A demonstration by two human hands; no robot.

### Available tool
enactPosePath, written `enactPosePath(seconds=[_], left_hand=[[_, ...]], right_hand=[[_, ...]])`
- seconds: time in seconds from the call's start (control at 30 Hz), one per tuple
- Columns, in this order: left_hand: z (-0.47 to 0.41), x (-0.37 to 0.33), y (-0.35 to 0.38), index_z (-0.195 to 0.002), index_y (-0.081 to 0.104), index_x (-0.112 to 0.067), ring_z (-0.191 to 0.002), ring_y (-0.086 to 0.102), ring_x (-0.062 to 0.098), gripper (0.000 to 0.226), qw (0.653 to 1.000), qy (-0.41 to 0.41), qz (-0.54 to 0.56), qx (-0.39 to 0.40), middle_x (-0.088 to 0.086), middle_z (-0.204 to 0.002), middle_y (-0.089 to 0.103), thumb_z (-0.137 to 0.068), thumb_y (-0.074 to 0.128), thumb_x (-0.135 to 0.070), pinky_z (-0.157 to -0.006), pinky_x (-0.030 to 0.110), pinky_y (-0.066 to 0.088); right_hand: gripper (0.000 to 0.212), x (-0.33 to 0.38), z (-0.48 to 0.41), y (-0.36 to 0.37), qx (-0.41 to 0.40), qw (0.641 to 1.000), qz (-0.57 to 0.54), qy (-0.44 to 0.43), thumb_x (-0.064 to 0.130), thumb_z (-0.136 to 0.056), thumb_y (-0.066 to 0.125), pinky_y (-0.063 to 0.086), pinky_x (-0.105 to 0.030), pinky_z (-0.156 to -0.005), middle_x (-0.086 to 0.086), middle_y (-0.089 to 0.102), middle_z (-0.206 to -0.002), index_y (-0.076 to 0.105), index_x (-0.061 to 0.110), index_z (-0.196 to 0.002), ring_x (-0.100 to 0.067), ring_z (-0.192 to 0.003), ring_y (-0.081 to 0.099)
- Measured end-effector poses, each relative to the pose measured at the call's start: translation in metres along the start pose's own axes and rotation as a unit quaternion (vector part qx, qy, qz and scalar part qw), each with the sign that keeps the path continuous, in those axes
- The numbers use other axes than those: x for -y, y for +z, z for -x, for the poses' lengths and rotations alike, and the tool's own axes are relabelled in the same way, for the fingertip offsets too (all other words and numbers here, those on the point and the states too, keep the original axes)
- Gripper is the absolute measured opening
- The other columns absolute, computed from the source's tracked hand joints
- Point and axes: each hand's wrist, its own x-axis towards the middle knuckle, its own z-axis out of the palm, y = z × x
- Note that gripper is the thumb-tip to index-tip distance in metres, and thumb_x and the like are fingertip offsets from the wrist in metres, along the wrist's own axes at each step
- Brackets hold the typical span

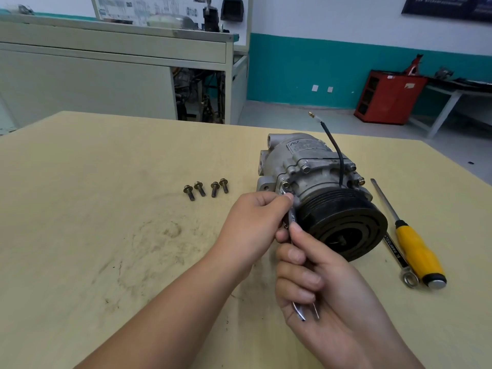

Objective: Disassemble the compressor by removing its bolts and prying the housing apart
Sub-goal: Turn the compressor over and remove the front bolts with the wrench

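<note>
Bolt step is in hand: four bolts lie left of the compressor, at the right of the table. My left hand pinches the wrench on a housing bolt, my right hand grips its handle; next I should turn it loose

Both hands grip a wrench set on a compressor bolt; four removed bolts lie nearby.

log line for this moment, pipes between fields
phase: unbolting | left hand: pinches wrench at bolt on compressor | right hand: grips wrench shaft | four bolts: loose on table | screwdriver: right of compressor
</note>
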Motion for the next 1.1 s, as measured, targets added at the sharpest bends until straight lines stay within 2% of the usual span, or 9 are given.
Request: enactPosePath(seconds=[0.2, 0.33, 0.43, 0.57, 0.7, 0.8, 0.9, 0.97, 1.1], left_hand=[[-0.001, -0.001, -0.005, -0.038, 0.039, -0.020, -0.029, 0.027, 0.006, 0.058, 1.000, -0.010, 0.015, 0.012, -0.007, -0.031, 0.033, -0.095, 0.052, -0.024, -0.041, 0.020, 0.027], [-0.002, 0.000, -0.009, -0.036, 0.040, -0.019, -0.024, 0.025, 0.004, 0.060, 0.998, -0.026, 0.047, 0.032, -0.007, -0.030, 0.030, -0.095, 0.052, -0.023, -0.031, 0.010, 0.021], [-0.003, 0.001, -0.010, -0.036, 0.041, -0.019, -0.025, 0.026, 0.004, 0.061, 0.997, -0.032, 0.051, 0.044, -0.008, -0.030, 0.031, -0.096, 0.052, -0.025, -0.031, 0.011, 0.022], [-0.004, 0.003, -0.008, -0.038, 0.045, -0.019, -0.031, 0.031, 0.003, 0.058, 0.988, -0.065, 0.117, 0.077, -0.008, -0.035, 0.033, -0.096, 0.051, -0.027, -0.036, 0.013, 0.030], [-0.006, 0.004, -0.008, -0.040, 0.042, -0.020, -0.031, 0.039, 0.003, 0.056, 0.978, -0.095, 0.153, 0.101, -0.008, -0.039, 0.036, -0.095, 0.051, -0.030, -0.035, 0.013, 0.032], [-0.007, 0.004, -0.009, -0.054, 0.039, -0.021, -0.045, 0.030, 0.010, 0.044, 0.990, -0.070, 0.094, 0.084, -0.009, -0.043, 0.029, -0.095, 0.052, -0.035, -0.044, 0.018, 0.023], [-0.007, 0.003, -0.010, -0.062, 0.045, -0.013, -0.062, 0.030, 0.023, 0.044, 0.997, -0.031, 0.006, 0.066, 0.002, -0.052, 0.033, -0.086, 0.057, -0.049, -0.058, 0.031, 0.029], [-0.006, 0.004, -0.010, -0.065, 0.050, -0.003, -0.061, 0.032, 0.024, 0.053, 0.997, -0.014, -0.021, 0.074, 0.009, -0.059, 0.035, -0.085, 0.059, -0.052, -0.063, 0.035, 0.030], [-0.005, 0.003, -0.010, -0.074, 0.055, -0.006, -0.044, 0.031, 0.014, 0.038, 0.996, -0.033, 0.009, 0.087, 0.002, -0.049, 0.038, -0.091, 0.055, -0.040, -0.051, 0.029, 0.028]], right_hand=[[0.029, -0.003, -0.003, 0.003, -0.019, 0.999, 0.043, -0.002, 0.021, -0.093, 0.047, 0.025, -0.013, -0.025, -0.002, 0.042, -0.043, 0.053, 0.005, -0.069, -0.006, -0.024, 0.032], [0.030, -0.004, -0.008, 0.007, -0.025, 0.998, 0.054, -0.005, 0.020, -0.095, 0.045, 0.028, -0.015, -0.025, -0.004, 0.044, -0.042, 0.052, 0.004, -0.070, -0.008, -0.024, 0.036], [0.031, -0.003, -0.010, 0.007, -0.012, 0.998, 0.057, 0.001, 0.022, -0.095, 0.044, 0.026, -0.014, -0.025, -0.004, 0.042, -0.041, 0.052, 0.004, -0.071, -0.009, -0.023, 0.033], [0.038, 0.003, -0.010, 0.002, 0.019, 0.999, -0.010, 0.035, 0.029, -0.085, 0.047, 0.025, -0.012, -0.025, 0.000, 0.038, -0.041, 0.063, 0.001, -0.064, -0.007, -0.023, 0.031], [0.029, 0.003, -0.011, -0.003, 0.023, 0.998, -0.043, 0.032, 0.026, -0.074, 0.052, 0.033, -0.015, -0.027, 0.002, 0.041, -0.041, 0.063, 0.004, -0.057, -0.007, -0.026, 0.037], [0.025, 0.001, -0.014, -0.004, -0.002, 0.999, -0.047, 0.019, 0.024, -0.069, 0.054, 0.031, -0.011, -0.027, 0.003, 0.038, -0.037, 0.058, 0.006, -0.053, -0.005, -0.023, 0.035], [0.022, 0.000, -0.015, -0.003, -0.036, 0.999, -0.032, -0.009, 0.023, -0.065, 0.057, 0.030, -0.008, -0.028, 0.002, 0.039, -0.037, 0.057, 0.005, -0.052, -0.005, -0.022, 0.035], [0.023, -0.001, -0.015, -0.003, -0.053, 0.998, -0.019, -0.018, 0.023, -0.067, 0.059, 0.030, -0.008, -0.028, 0.001, 0.042, -0.038, 0.058, 0.005, -0.053, -0.005, -0.023, 0.036], [0.025, 0.000, -0.014, -0.005, -0.069, 0.998, 0.009, -0.008, 0.026, -0.074, 0.061, 0.029, -0.007, -0.026, 0.001, 0.044, -0.039, 0.058, 0.005, -0.060, -0.003, -0.022, 0.037]])
